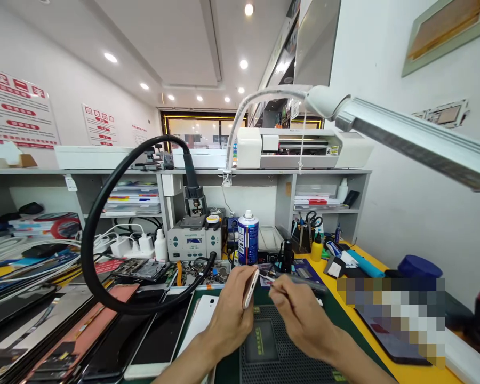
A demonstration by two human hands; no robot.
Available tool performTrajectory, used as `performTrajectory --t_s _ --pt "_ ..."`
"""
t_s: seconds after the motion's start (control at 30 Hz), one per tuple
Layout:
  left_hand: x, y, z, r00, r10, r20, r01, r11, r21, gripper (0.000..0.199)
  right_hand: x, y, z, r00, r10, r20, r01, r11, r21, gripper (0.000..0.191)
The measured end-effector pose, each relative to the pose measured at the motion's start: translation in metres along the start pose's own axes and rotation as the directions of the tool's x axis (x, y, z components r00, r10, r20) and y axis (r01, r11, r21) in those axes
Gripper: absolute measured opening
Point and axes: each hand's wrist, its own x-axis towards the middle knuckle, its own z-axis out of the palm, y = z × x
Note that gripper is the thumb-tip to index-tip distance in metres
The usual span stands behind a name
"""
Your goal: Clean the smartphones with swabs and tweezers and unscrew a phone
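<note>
A white phone [251, 288] is held on edge in my left hand [234, 301], its narrow port end turned toward the camera. My right hand [300, 314] is closed around a thin tool [267, 277], whose metal tip points left at the phone's upper end. Whether the tip touches the phone is too small to tell. Below both hands lies a dark perforated work mat [290, 349].
Phones and screens [160, 333] cover the left side. Behind the hands stand a soldering station [194, 244] with a looping black hose [88, 234] and a blue spray can [248, 238]. A white lamp arm [416, 136] hangs over the right. Another phone [396, 336] lies right.
</note>
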Motion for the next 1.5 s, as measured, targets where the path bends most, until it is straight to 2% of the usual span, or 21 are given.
performTrajectory --t_s 0.13,0.33,0.53,0.63,0.77,0.87,0.93,1.0,1.07,1.3,1.37,1.5 --pt "-0.001 -0.005 -0.001 0.999 0.018 -0.029 -0.016 0.997 0.078 0.048 -0.002 -0.008 0.012 0.991 -0.029 0.130 0.051 0.985 -0.165 0.031" --pt "-0.003 -0.009 -0.002 0.996 0.048 -0.076 -0.037 0.990 0.133 0.051 0.003 0.001 0.022 0.971 -0.125 0.205 0.188 0.926 -0.327 0.031" --pt "-0.002 -0.015 -0.004 0.991 0.084 -0.102 -0.066 0.984 0.166 0.057 0.018 0.000 0.014 0.988 -0.008 0.154 0.074 0.902 -0.425 0.032" --pt "0.000 -0.018 -0.008 0.992 0.078 -0.104 -0.058 0.981 0.187 0.060 0.020 -0.002 0.015 0.979 -0.059 0.197 0.144 0.881 -0.451 0.030" --pt "0.001 -0.021 -0.011 0.992 0.078 -0.101 -0.057 0.979 0.197 0.061 0.020 0.000 0.019 0.988 -0.073 0.137 0.136 0.833 -0.536 0.030" --pt "0.001 -0.023 -0.011 0.989 0.107 -0.103 -0.084 0.975 0.208 0.064 0.021 0.001 0.021 0.976 -0.160 0.149 0.217 0.800 -0.559 0.029" --pt "0.001 -0.024 -0.011 0.987 0.118 -0.112 -0.093 0.974 0.206 0.063 0.022 0.000 0.022 0.984 -0.140 0.109 0.177 0.793 -0.583 0.029" --pt "0.001 -0.024 -0.010 0.986 0.127 -0.111 -0.104 0.976 0.192 0.061 0.024 -0.001 0.023 0.985 -0.131 0.109 0.170 0.791 -0.587 0.029" --pt "0.001 -0.025 -0.009 0.986 0.125 -0.109 -0.105 0.979 0.174 0.058 0.025 0.000 0.025 0.969 -0.177 0.174 0.245 0.791 -0.561 0.030" --pt "-0.001 -0.024 -0.006 0.998 0.053 -0.037 -0.047 0.987 0.152 0.050 0.020 0.006 0.024 0.979 -0.062 0.193 0.150 0.864 -0.481 0.037" --pt "-0.001 -0.021 -0.005 0.998 0.048 -0.027 -0.044 0.988 0.148 0.048 0.017 0.006 0.021 0.985 0.018 0.170 0.066 0.876 -0.478 0.038" --pt "0.000 -0.015 -0.005 0.999 0.031 0.008 -0.032 0.992 0.119 0.048 0.009 0.004 0.017 0.969 0.023 0.247 0.080 0.914 -0.398 0.037"
